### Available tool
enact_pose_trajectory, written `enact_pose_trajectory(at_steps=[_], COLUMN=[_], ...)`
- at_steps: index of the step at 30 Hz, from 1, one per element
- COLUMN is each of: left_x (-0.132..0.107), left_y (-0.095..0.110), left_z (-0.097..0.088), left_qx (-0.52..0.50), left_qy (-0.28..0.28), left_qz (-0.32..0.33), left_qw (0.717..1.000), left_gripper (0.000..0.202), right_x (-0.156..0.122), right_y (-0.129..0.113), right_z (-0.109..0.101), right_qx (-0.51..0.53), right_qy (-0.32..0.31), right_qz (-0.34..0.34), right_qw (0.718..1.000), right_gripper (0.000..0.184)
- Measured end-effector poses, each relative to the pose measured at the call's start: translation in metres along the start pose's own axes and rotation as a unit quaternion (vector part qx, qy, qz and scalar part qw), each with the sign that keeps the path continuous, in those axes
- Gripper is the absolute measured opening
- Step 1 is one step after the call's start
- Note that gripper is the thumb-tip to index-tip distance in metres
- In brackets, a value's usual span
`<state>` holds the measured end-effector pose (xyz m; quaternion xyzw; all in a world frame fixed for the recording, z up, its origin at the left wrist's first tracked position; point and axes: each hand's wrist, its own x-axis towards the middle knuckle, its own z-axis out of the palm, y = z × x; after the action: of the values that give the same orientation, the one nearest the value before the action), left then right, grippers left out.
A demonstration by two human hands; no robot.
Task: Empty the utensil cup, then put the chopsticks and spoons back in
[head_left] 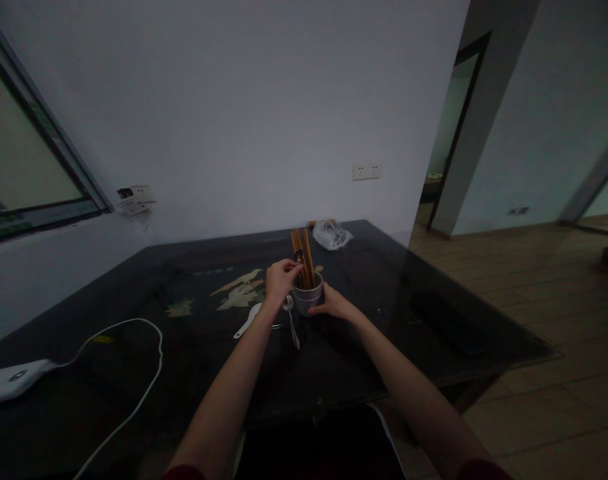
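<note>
A grey cylindrical cup (307, 305) stands upright on the dark table, with several wooden chopsticks (308, 260) rising out of it. My right hand (334, 303) is wrapped round the cup's right side. At the left of the chopsticks, just above the rim, my left hand (283, 277) pinches a metal spoon (299, 255), its dark bowl pointing up; the spoon's lower part is hidden by fingers and chopsticks. Another metal spoon (293, 323) lies on the table in front of the cup. A white spoon (248, 321) rests left of it, partly covered by my left forearm.
On the dark glossy table (344, 373), a crumpled clear plastic bag (331, 235) lies behind the cup. A white power strip (17, 380) with a looping white cable (159, 347) is at the left. The wall (264, 120) borders the table's far side.
</note>
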<state>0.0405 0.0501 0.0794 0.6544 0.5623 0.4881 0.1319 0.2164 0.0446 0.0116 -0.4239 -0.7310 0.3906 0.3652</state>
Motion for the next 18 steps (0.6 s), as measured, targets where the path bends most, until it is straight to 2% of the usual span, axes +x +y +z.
enact_pose_trajectory(at_steps=[18], left_x=[-0.0011], left_y=[-0.0096], left_z=[0.0068], left_qx=[0.002], left_qy=[-0.019], left_qz=[-0.005], left_qw=[1.000], left_gripper=[0.022], right_x=[-0.0011], right_y=[-0.0037], right_z=[-0.0001], right_qx=[-0.036], right_qy=[-0.003], right_qz=[0.018], right_qw=[0.999], right_gripper=[0.094])
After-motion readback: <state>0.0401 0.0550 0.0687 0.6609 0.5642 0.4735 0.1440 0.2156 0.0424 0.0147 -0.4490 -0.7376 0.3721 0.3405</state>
